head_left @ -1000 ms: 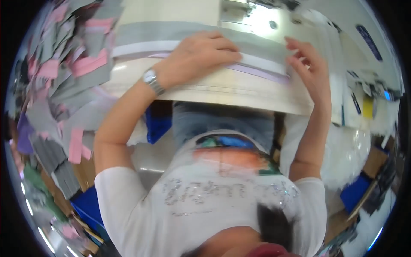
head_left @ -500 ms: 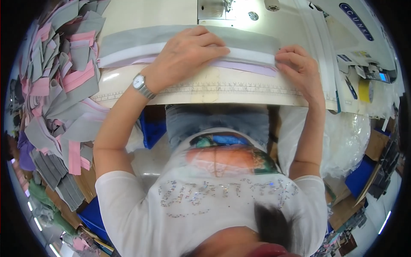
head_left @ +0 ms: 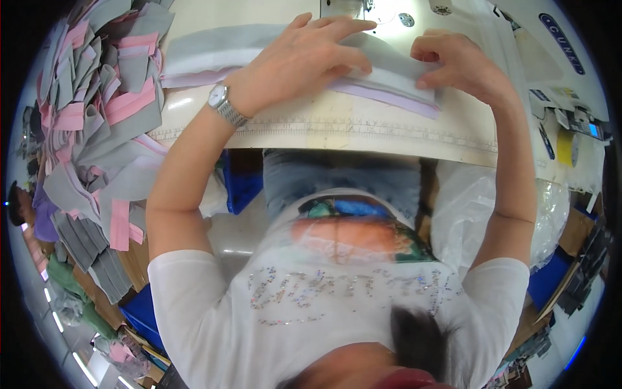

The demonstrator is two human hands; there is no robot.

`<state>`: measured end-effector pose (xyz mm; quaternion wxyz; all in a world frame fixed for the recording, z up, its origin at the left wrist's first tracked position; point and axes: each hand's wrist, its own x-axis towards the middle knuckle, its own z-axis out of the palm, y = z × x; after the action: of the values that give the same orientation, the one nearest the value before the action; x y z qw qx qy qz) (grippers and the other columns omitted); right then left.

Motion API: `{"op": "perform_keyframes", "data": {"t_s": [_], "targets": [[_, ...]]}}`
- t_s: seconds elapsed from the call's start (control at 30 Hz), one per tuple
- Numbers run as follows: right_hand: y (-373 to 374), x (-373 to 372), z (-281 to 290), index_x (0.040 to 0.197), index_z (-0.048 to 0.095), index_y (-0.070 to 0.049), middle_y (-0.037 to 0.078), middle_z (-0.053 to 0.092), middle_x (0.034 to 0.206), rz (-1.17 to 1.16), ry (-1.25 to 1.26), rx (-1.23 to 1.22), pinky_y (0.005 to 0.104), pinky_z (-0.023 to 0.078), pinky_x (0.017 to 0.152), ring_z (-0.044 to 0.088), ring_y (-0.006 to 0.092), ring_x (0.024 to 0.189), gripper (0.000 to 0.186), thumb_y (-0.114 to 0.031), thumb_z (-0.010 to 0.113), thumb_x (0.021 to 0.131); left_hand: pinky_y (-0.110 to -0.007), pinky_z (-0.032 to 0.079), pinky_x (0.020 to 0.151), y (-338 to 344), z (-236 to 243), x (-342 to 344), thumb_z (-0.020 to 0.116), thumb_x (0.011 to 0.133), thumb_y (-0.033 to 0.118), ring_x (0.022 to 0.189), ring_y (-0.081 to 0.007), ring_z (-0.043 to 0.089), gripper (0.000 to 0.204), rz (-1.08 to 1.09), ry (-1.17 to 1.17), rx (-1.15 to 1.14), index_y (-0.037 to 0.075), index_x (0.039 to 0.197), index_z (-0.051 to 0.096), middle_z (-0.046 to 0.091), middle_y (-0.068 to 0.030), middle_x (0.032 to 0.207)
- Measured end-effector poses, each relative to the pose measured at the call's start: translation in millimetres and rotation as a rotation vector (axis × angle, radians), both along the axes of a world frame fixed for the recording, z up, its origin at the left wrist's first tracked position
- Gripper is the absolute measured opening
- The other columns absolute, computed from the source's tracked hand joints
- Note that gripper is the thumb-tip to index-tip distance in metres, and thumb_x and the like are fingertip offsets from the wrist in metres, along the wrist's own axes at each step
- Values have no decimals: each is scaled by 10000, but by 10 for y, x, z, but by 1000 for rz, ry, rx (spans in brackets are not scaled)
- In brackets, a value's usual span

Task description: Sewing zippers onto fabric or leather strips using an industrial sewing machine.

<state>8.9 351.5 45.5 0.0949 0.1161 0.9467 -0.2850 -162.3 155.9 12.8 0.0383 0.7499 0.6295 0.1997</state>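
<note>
A long strip of grey fabric (head_left: 214, 47) lies across the sewing machine table, with a lilac layer (head_left: 389, 98) showing along its near edge. My left hand (head_left: 311, 57) is spread over the middle of the strip, fingers apart, and covers part of it. At the strip's right end is my right hand (head_left: 463, 68). Its fingers are bent, with a gap between thumb and forefinger and nothing seen between them. Whether its fingertips touch the cloth is hard to tell. Beyond my hands is the machine's metal plate (head_left: 343, 8).
A heap of grey and pink fabric pieces (head_left: 133, 104) sits at the left. A printed ruler (head_left: 389, 129) runs along the table's near edge. To the right are the machine's pale body (head_left: 551, 55), a yellow tape roll (head_left: 567, 148) and clear plastic (head_left: 551, 214).
Both hands have moved away from me and their fingers have spread. My right hand has let go of the strip's end. The white band along the strip no longer shows as a distinct fold.
</note>
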Motion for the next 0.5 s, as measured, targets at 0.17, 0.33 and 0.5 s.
{"op": "perform_keyframes", "data": {"t_s": [0.17,0.33,0.5], "targets": [[-82,-3,10,790,520,-21,104,552,779,138,68,141,367,428,677,542,270,748,220,-63,687,653,-412,420,885,103,54,-45,617,771,88,1074,-208,557,408,72,-53,-26,195,1164,588,572,-40,1197],[-186,175,-27,783,529,-59,105,570,772,230,229,238,377,441,660,556,297,736,151,-35,640,684,-364,471,721,121,89,6,634,743,56,886,-226,584,287,-37,-62,-155,179,1001,660,584,-41,980],[-430,509,-133,874,582,-70,60,561,888,319,461,608,317,472,698,570,223,821,170,-61,588,705,-335,467,676,-39,77,88,593,742,66,833,-207,577,314,-65,72,10,196,1024,647,554,-12,875]]}}
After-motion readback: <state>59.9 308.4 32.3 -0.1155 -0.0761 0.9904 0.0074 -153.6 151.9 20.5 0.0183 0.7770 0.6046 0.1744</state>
